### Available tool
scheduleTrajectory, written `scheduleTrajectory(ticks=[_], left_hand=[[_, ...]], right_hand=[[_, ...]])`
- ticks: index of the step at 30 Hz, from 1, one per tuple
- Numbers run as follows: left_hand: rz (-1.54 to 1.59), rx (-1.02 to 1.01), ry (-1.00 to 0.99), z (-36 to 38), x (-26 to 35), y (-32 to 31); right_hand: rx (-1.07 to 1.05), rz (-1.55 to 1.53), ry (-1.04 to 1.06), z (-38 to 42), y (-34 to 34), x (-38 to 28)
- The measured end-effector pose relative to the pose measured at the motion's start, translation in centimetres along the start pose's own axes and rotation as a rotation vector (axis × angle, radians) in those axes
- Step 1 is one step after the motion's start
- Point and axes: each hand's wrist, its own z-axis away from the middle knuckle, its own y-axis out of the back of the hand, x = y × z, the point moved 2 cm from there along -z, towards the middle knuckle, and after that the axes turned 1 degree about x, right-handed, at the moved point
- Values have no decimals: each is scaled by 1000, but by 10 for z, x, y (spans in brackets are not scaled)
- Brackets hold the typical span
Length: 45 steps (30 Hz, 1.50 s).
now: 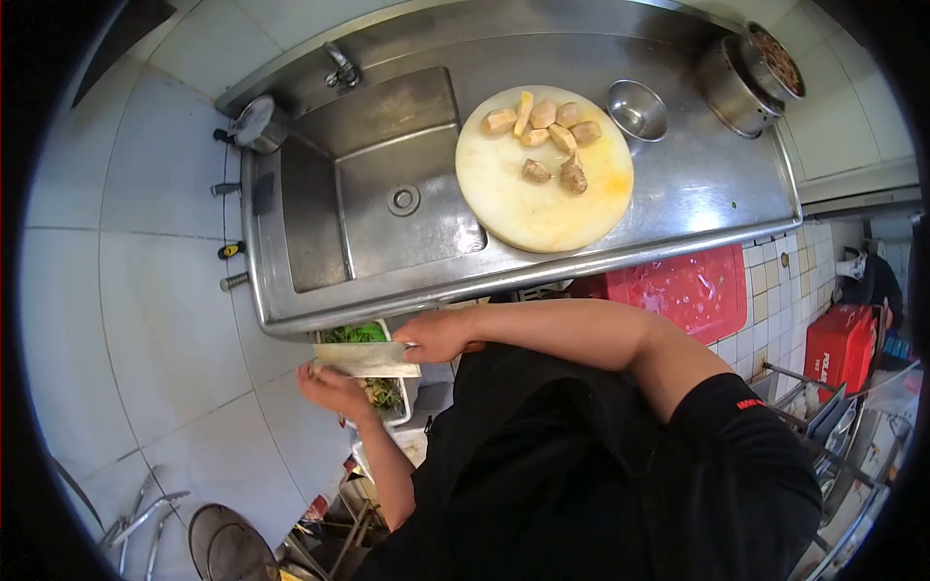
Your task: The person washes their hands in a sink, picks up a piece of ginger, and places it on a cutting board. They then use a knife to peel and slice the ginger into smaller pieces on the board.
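A cleaver (366, 359) with a wide metal blade lies level over a white bin (402, 411) of green scraps. My right hand (436, 335) is wrapped round its handle end. At the blade's lower left edge is my left hand (334, 391), its fingers bent; whatever they may pinch is too small to make out. Peeled root pieces (543, 115) sit on a round white cutting board (504, 203). Two browner, knobbly pieces (573, 175) rest near the board's middle.
Left of the board is a steel sink (387, 237) with a tap (342, 68). A small steel bowl (637, 110) and stacked pots (741, 87) stand to its right. Below the counter are a red lid or tray (683, 290) and a red box (839, 346).
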Motion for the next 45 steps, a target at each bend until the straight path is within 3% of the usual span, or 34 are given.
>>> scheduleTrajectory(ticks=[2,6,8,10,12,13,15,17,20,22,26,29,32,34,36,39,45], left_hand=[[-531,-162,217,0,-38,12],[-782,-45,287,-22,-46,11],[-190,59,-23,-47,-39,-7],[59,-101,32,-60,28,-40],[472,-316,66,-58,94,-91],[548,-412,4,-53,131,-118],[783,-709,-54,-33,215,-159],[865,-921,-210,-12,278,-202],[565,-1119,-483,2,349,-241],[427,-1020,-731,17,362,-263],[384,-1281,-712,15,368,-265],[740,-1682,-481,14,344,-252],[692,-1852,-573,13,338,-232],[667,-1812,-668,25,329,-236],[803,-1620,-520,33,328,-237],[754,-1473,-414,43,326,-233],[701,-1174,-596,63,323,-204]], right_hand=[[62,24,-52,4,3,-1],[346,-46,-181,72,44,7],[508,-223,-327,119,55,13],[646,-499,-549,167,59,20],[868,-644,-573,210,55,4],[876,-644,-588,227,45,13],[1126,-420,-550,255,25,32],[1176,-502,-607,265,11,18],[1230,-544,-786,272,-13,19],[1288,-319,-832,269,-31,28],[1327,-340,-903,259,-48,19],[1311,-328,-912,252,-47,0],[1290,-266,-922,245,-47,-10],[1281,-169,-917,240,-43,-11],[1242,-30,-886,236,-35,-12],[1195,61,-877,237,-26,-9],[1120,103,-817,250,-22,-18]])
